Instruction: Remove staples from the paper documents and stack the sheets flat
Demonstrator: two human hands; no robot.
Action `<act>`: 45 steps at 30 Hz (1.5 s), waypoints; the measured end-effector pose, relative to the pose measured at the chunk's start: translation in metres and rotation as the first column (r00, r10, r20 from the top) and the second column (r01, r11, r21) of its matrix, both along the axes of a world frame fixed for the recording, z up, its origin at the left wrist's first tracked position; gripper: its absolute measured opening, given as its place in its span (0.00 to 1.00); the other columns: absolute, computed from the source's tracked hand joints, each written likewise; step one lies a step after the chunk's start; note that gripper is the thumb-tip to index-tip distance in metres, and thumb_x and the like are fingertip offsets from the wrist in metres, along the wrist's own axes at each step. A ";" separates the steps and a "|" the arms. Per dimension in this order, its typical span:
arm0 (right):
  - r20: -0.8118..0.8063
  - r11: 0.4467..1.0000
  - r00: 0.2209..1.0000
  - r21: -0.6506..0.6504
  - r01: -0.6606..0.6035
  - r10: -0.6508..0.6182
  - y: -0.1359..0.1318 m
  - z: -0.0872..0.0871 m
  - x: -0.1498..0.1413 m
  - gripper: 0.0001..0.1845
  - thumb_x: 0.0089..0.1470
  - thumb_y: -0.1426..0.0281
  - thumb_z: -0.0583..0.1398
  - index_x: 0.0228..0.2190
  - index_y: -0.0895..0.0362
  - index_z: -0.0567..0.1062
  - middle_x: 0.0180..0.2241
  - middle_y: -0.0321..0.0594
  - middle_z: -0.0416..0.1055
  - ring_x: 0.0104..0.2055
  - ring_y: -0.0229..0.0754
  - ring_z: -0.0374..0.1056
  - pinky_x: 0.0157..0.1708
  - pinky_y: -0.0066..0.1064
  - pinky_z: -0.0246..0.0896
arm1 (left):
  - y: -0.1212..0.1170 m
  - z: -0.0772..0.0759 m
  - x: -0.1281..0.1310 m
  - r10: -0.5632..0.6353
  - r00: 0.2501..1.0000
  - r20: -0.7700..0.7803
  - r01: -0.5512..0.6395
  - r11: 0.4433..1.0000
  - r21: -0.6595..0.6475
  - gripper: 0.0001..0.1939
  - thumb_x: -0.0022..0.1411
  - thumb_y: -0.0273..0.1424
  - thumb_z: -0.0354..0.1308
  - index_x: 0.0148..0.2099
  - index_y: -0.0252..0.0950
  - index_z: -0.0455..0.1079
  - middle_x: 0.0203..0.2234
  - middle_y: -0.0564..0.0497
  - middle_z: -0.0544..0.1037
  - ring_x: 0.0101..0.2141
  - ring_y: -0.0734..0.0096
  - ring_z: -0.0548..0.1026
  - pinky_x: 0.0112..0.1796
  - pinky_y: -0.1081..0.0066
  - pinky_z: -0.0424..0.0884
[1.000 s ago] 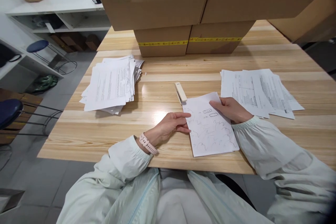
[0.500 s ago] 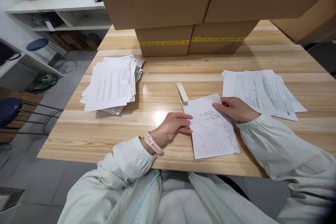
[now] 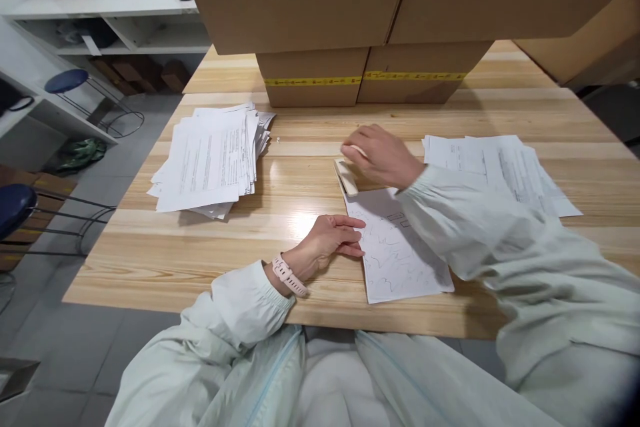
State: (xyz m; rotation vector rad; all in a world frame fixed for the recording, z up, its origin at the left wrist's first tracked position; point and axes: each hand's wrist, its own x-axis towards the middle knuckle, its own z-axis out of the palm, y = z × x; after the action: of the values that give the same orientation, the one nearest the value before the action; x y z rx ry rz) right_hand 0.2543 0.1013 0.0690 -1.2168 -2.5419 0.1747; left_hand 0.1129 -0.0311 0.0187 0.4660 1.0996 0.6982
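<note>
A sheet of paper with scribbles (image 3: 400, 253) lies on the wooden table (image 3: 300, 260) in front of me. My left hand (image 3: 333, 240) rests on its left edge, fingers stretched flat. A cream stapler (image 3: 345, 177) sits at the sheet's top left corner. My right hand (image 3: 383, 157) hovers over the stapler's far end, fingers curled and touching it, a little smeared by motion. My right sleeve covers the sheet's upper right part.
A thick untidy stack of printed papers (image 3: 210, 157) lies at the left. A smaller spread of printed sheets (image 3: 500, 170) lies at the right. Stacked cardboard boxes (image 3: 360, 20) stand at the table's far side. Stools and white shelves are at the left.
My right hand has left the sheet's right edge and moved up and left onto the stapler. My left hand has stayed on the sheet's left edge.
</note>
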 end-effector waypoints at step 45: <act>0.022 0.979 0.987 -0.123 0.163 -0.162 0.008 -0.054 -0.060 0.23 0.67 0.63 0.46 0.46 0.60 0.76 0.50 0.53 0.73 0.53 0.55 0.64 0.50 0.44 0.58 | -0.003 0.003 0.006 -0.029 0.998 -0.058 0.035 0.995 0.095 0.09 0.55 0.16 0.59 0.40 0.26 0.75 0.19 0.55 0.71 0.15 0.80 0.70 0.18 0.78 0.72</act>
State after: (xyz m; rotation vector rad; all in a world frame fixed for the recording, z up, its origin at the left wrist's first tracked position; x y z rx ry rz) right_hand 0.1946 0.1098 0.0155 -1.4695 -2.4586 0.2922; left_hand 0.1185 -0.0336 0.0219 0.5876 1.1125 0.7154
